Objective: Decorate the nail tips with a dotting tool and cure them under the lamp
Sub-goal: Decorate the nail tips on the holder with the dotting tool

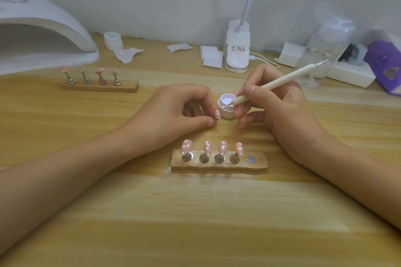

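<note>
On our grained wooden table (195, 212) a rough holder (258, 163) bears four glossy pink nail tips (223, 147) dotted white; behind, our left hand (173, 110) curls against a round white pot (225, 112); our right hand (282, 106) pinches the slim dotting tool (282, 80), tip inside; the domed lamp (54, 28) fills the far left corner.

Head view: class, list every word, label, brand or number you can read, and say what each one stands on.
Closed white jar, on its lid: a script word, too blurred to read.
Clip lamp base: black and red print, too small to read.
Purple packet: a picture, no legible words.
Nothing readable elsewhere.
</note>
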`<state>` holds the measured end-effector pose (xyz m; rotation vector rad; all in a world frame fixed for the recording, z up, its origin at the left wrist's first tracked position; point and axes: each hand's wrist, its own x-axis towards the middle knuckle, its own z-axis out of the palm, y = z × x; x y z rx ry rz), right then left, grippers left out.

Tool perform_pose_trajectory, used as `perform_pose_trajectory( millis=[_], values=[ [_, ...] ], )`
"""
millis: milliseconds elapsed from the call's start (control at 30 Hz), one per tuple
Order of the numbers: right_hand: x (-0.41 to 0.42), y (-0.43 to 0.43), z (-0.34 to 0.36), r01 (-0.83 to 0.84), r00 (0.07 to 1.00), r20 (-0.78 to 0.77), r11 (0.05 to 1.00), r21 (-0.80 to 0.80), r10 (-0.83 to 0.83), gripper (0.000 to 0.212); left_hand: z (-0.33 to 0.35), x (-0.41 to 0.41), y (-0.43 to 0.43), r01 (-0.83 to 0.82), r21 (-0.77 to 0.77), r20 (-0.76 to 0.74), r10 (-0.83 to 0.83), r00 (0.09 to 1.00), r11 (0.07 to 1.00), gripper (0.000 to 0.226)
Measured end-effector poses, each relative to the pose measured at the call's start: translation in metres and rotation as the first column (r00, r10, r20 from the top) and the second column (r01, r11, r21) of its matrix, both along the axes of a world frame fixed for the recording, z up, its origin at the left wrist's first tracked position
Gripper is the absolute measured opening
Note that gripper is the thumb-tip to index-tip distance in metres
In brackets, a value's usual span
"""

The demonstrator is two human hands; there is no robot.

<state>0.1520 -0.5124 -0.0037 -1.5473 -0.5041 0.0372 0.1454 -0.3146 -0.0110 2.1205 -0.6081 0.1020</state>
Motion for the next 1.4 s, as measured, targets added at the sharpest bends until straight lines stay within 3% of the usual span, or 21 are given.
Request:
perform_pose_trajectory(
  millis=[300, 600, 800, 1400],
  values=[
    [0.0003, 0.0009, -0.0004, -0.020, 0.999, -0.041, 0.999, -0.049, 0.018, 0.011, -0.0003, 0.0003, -0.0006, -0.018, 0.013, -0.002, 0.018, 1.000, 1.000, 0.015],
    [0.0003, 0.0007, -0.0007, -0.036, 0.998, -0.060, 0.997, -0.072, 0.031, 0.023, -0.0002, 0.0009, -0.0006, -0.026, 0.015, -0.005, 0.026, 1.000, 1.000, 0.017],
    [-0.0006, 0.0016, 0.0002, -0.031, 0.997, -0.072, 0.997, -0.069, 0.026, 0.015, -0.0010, 0.0015, -0.0001, -0.026, 0.018, -0.004, 0.026, 1.000, 0.999, 0.017],
    [-0.0006, 0.0021, 0.0009, -0.018, 0.997, -0.071, 0.994, -0.108, 0.010, 0.021, -0.0017, 0.0012, -0.0005, -0.029, 0.012, -0.008, 0.029, 1.000, 1.000, 0.017]
  ],
)
